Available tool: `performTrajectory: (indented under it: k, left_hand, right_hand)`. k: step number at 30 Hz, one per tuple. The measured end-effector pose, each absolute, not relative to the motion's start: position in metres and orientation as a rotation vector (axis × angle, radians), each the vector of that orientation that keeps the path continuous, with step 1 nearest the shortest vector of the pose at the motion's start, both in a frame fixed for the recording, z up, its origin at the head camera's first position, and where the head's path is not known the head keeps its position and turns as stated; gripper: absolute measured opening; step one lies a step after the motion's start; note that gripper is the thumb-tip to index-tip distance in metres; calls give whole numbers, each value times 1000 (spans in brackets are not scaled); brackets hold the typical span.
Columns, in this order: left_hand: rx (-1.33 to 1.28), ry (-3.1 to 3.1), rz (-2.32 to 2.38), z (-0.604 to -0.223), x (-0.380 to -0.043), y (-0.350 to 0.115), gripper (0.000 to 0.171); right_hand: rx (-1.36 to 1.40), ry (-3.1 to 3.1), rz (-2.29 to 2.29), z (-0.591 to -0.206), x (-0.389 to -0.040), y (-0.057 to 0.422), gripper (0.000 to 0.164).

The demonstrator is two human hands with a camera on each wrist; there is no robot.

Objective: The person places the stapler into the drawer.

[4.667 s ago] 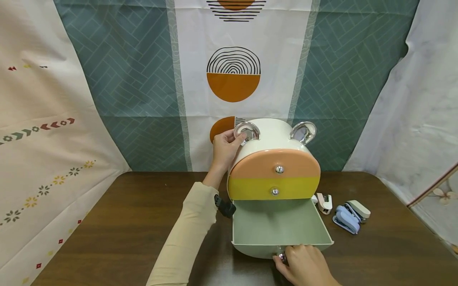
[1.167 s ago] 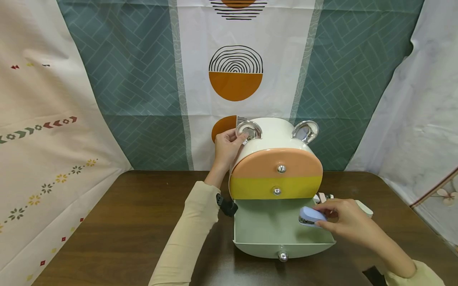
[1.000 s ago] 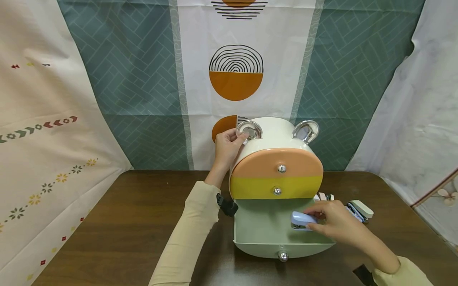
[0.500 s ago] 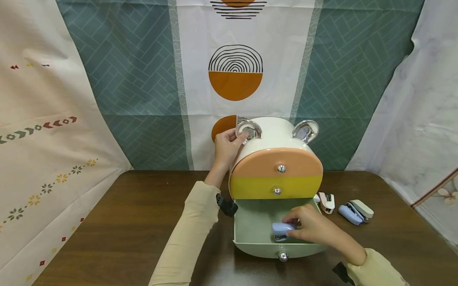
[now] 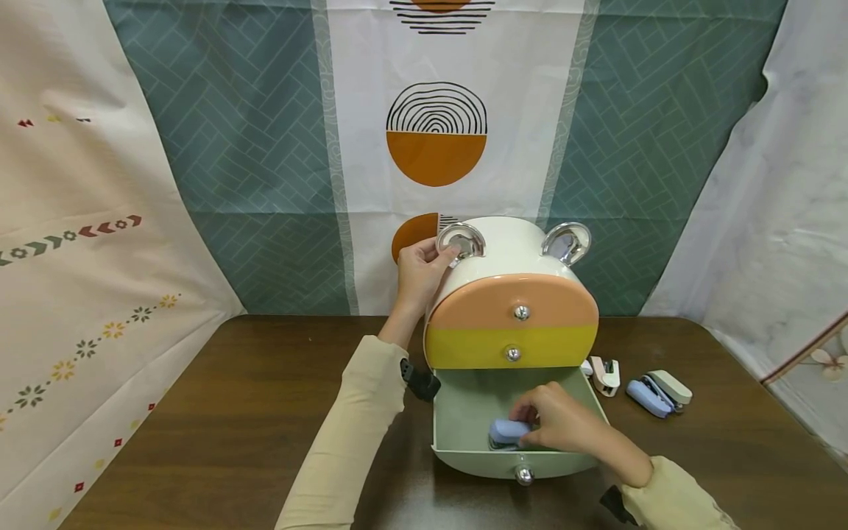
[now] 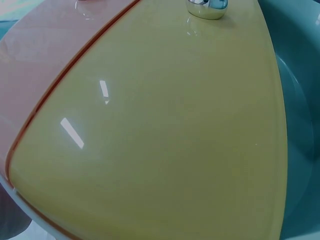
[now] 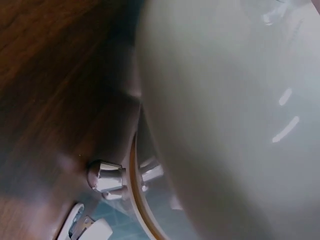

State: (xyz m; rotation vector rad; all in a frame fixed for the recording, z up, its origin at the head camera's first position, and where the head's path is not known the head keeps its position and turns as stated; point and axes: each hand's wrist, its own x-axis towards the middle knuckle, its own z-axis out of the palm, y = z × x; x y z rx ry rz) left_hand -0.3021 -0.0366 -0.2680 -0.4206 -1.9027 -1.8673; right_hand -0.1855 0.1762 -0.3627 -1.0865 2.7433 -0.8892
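Observation:
My left hand pinches a silver ear on the white rounded drawer cabinet. Low inside the pulled-out green drawer, near its front wall, my right hand grips a small light-blue stapler between thumb and fingers. Above it, the orange drawer and yellow drawer are closed. The yellow front fills most of the left wrist view. A pale green drawer front covers the right wrist view, where neither the hand nor the stapler shows.
On the brown table, right of the cabinet, lie another blue stapler, a cream stapler and a pink-and-white one. A white piece peeks out beside the drawer. Patterned cloths hang behind and at both sides.
The right hand first held the green drawer's knob, then appeared with a blue stapler, carrying it left and down into the drawer. My left hand stays on the ear.

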Motion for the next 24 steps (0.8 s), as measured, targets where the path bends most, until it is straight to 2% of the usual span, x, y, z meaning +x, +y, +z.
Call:
performTrajectory:
  k: [12, 24]
  left_hand:
    - [-408, -1901, -1880, -266, -302, -37, 20]
    - [-426, -1901, -1889, -267, -301, -37, 19]
  right_hand:
    - [-1074, 2739, -869, -360, -187, 175, 21]
    - [-1027, 2848, -896, -328, -171, 210, 25]
